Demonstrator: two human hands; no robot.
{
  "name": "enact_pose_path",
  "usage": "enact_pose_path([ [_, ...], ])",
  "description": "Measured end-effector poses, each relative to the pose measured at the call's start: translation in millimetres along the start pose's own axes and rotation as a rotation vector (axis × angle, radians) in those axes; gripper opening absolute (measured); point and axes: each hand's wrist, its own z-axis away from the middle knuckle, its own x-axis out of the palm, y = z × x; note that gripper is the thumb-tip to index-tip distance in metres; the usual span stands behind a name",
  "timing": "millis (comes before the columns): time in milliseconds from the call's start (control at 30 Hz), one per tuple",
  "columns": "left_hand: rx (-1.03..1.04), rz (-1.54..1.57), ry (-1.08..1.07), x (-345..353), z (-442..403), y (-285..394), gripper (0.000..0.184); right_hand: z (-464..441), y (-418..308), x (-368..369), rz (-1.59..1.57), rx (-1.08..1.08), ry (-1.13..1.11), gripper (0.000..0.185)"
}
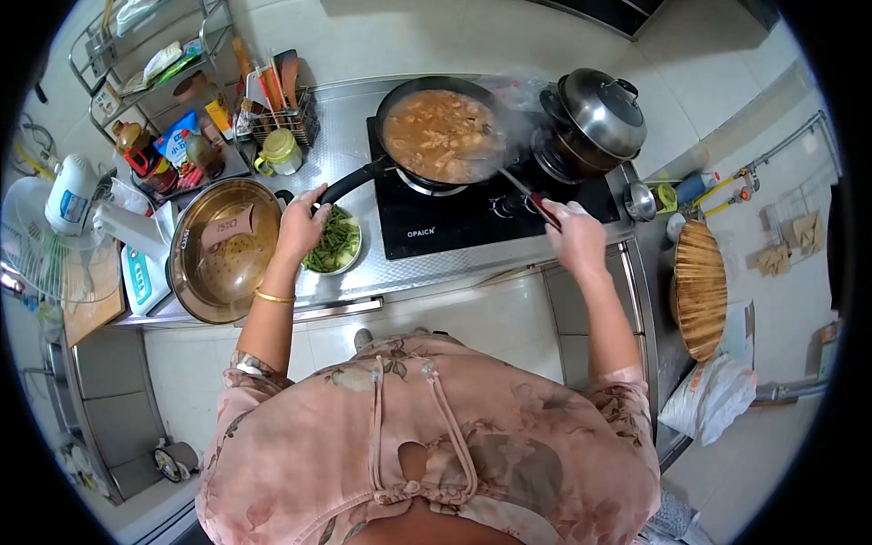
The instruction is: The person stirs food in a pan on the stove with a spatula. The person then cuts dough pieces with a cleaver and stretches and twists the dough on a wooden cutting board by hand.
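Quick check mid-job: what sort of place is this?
A kitchen, probably a home one. A black stove carries a pan of steaming food and a lidded pot, and a wire basket of cooking utensils stands on the metal counter.

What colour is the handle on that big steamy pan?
The pan handle is black. It shows best in the head view, the only one here.
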Motion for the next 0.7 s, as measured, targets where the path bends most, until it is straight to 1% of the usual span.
enact_pose_path([
  [67, -0.023, 0.006, -0.002, -11, 0, -1, 0.040, -9, -7, 19, -0.021, -0.054, 0.048, 0.034],
  [100, -0.064, 0.051, -0.026, 10, 10, 13, 0.041, -6, 12, 9, -0.014, -0.069, 0.056, 0.032],
  [167, -0.101, 0.049, -0.046, 3, 7, 16, 0.042, -11, 14, 7, -0.086, -0.089, 0.132, 0.030],
  [267, 0.063, -0.085, 0.134, 8, 15, 5, 0.047, 1, 10, -29, -0.103, 0.008, 0.115, 0.027],
  [300, 0.064, -0.092, 0.174, 7, 19, 6, 0.049, 4, 10, -33, -0.110, 0.030, 0.109, 0.027],
  [400, 0.073, -0.108, 0.273, 3, 37, 14, 0.055, 3, 10, -15, -0.060, -0.069, 0.202, 0.027],
  [433, 0.065, -0.084, 0.292, 5, 44, 15, 0.055, -2, 12, 0, -0.068, -0.161, 0.246, 0.027],
  [500, 0.049, -0.044, 0.334, 5, 58, 16, 0.054, -7, 8, 27, -0.077, -0.205, 0.264, 0.028],
  [533, 0.060, -0.008, 0.355, 7, 65, 13, 0.053, -7, 8, 32, -0.097, -0.170, 0.231, 0.029],
  [633, -0.035, 0.044, 0.368, 8, 93, 17, 0.051, 6, 6, 21, -0.164, -0.097, 0.241, 0.030],
  [700, -0.098, 0.076, 0.367, 10, 113, 19, 0.049, 21, 1, 7, -0.110, -0.073, 0.171, 0.032],
])
